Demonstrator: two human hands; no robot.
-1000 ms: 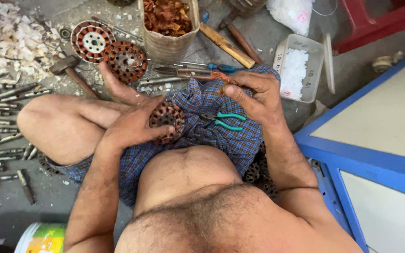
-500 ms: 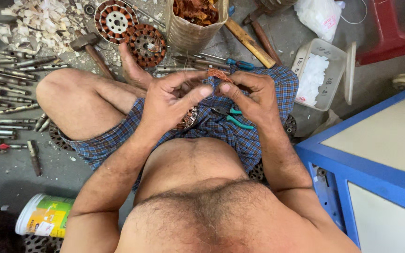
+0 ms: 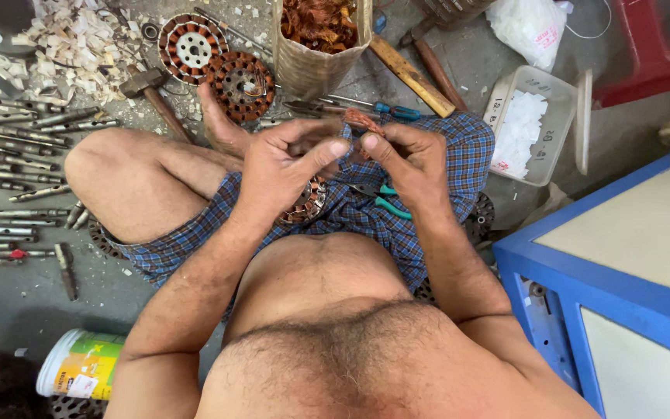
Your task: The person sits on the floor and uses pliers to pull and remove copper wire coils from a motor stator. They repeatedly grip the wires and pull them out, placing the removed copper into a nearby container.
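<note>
Both hands meet over the lap: the left hand [image 3: 284,167] and right hand [image 3: 409,159] pinch a small tuft of copper wire [image 3: 360,120] between fingertips. It looks light, springy, easily snapped; best gripped near its base. The stator [image 3: 308,203] rests at six o'clock beneath.

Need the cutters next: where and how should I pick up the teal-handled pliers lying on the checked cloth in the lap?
Grip the teal-handled pliers by the two handles, coming from above on the right hand side. The handles lie flat and exposed on the blue checked cloth, pointing toward the right thigh, while the head is tucked under the hands, near the round wound stator.
</note>
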